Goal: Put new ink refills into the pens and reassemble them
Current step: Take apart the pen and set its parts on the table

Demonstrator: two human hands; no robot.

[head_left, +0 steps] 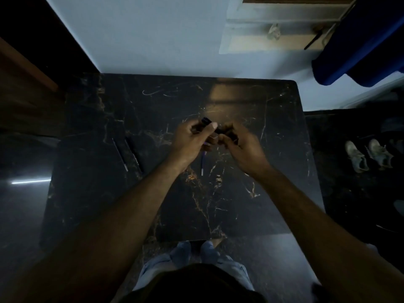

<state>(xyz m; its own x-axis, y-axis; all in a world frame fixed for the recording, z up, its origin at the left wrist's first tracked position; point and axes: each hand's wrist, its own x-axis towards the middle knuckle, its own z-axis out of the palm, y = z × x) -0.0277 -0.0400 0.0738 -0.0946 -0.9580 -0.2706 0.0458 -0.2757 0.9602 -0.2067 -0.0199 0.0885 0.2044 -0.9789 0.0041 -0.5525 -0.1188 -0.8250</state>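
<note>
Both hands meet above the middle of the dark marble table (240, 204). My left hand (192, 141) grips a dark pen barrel (206, 121), whose end sticks out past my thumb. My right hand (240, 145) is closed on the other end of the same pen (220, 130). A thin purple ink refill (203, 162) hangs down from under my left hand, its pale tip over the table. Two more dark pens (119, 154) (133, 154) lie side by side on the table to the left. The light is dim and fine detail is lost.
A pale wall stands behind the table's far edge. A pair of light shoes (367, 155) rests on the dark floor to the right. Blue fabric (358, 44) hangs at the upper right. My legs and feet (196, 252) show below the near edge.
</note>
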